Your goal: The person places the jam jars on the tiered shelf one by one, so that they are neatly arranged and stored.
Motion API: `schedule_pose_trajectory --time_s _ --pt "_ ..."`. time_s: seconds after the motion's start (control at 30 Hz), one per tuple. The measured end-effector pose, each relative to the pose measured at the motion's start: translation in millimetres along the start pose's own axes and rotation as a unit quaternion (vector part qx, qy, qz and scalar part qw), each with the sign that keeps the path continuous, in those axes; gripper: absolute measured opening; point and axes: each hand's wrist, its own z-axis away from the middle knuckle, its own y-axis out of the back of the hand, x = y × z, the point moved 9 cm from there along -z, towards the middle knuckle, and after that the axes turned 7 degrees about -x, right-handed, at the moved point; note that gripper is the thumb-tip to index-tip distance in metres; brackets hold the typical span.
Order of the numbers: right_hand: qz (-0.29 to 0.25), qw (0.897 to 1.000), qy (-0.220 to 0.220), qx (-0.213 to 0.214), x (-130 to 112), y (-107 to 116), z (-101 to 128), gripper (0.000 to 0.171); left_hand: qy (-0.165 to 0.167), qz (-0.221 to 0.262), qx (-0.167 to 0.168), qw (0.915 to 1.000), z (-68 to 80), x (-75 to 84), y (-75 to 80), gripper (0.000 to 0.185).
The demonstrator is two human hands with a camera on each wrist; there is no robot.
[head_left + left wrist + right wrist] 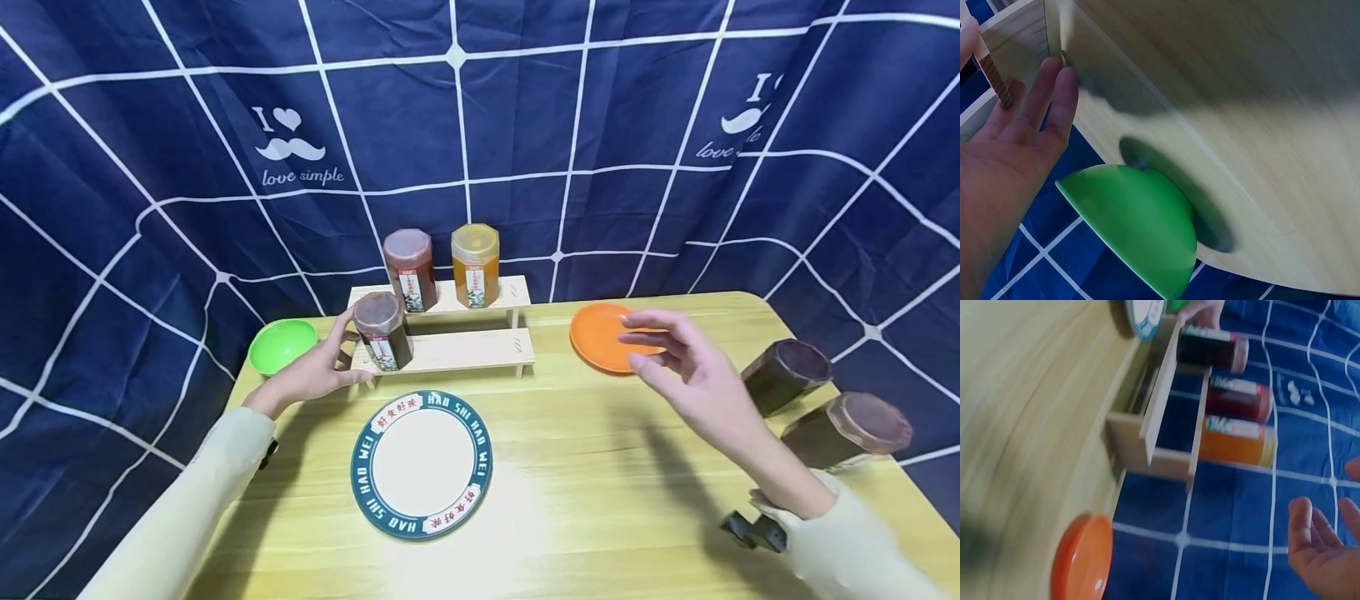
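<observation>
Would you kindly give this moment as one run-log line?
left hand: beside dark jar; dark jar: on lower shelf, left end; right hand: empty, raised above table

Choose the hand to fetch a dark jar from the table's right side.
Right hand, I'd judge: it's empty and nearer both jars there; the left hand is at the left end of the wooden shelf.

a dark blue cloth (517, 125) hangs behind the table and along both its sides, creased in places and crossed by white lines (463, 125) in a wide grid, with small diamonds at some crossings. a white print (291, 150) of a heart, a moustache and "love simple" shows at the left; another (742, 121) at the right is partly lost in a fold. the table (555, 433) is pale, grained wood with a rounded far right corner, and a bright glare (510, 542) whitens its near part.
</observation>
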Motion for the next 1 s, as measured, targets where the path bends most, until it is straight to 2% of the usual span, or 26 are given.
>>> schedule_pose_trajectory --time_s 0.1,0.27,0.37,0.5,0.63,0.7,0.83,0.93,1.0 --pt "-0.03 0.999 0.013 0.011 2.5 16.6 12.2 0.048 0.023 0.015 -0.009 0.9996 1.4 5.1 -0.3 0.116" --pt "-0.082 0.995 0.044 0.021 7.4 43.9 32.4 0.054 0.022 0.015 -0.011 0.9996 0.4 7.3 -1.6 0.116" --pt "-0.07 0.997 0.032 0.023 9.9 59.8 43.1 0.057 0.019 0.014 -0.011 0.9997 0.2 7.5 -2.3 0.117" --pt "-0.015 1.0 0.005 0.008 13.4 77.3 56.2 0.062 0.021 0.006 -0.007 0.9997 1.9 6.8 -1.9 0.118" --pt "-0.005 1.0 0.013 -0.018 19.6 94.1 71.5 0.064 0.017 0.007 -0.004 0.9998 2.6 7.4 -1.3 0.117" --pt "-0.019 0.999 0.019 -0.022 24.7 104.2 80.7 0.065 0.018 0.006 -0.004 0.9998 2.1 7.8 -1.7 0.118" --pt "0.002 1.0 -0.005 0.012 36.2 125.9 100.5 0.06 0.02 0.002 -0.006 0.9998 0.9 8.1 -2.3 0.118" --pt "0.039 0.997 -0.03 0.057 43.5 141.1 114.2 0.056 0.016 0.004 -0.008 0.9998 0.8 7.6 -2.2 0.117" --pt "0.031 0.996 -0.022 0.085 47.8 150.7 122.3 0.056 0.012 0.008 -0.008 0.9999 0.8 7.8 -2.0 0.116"
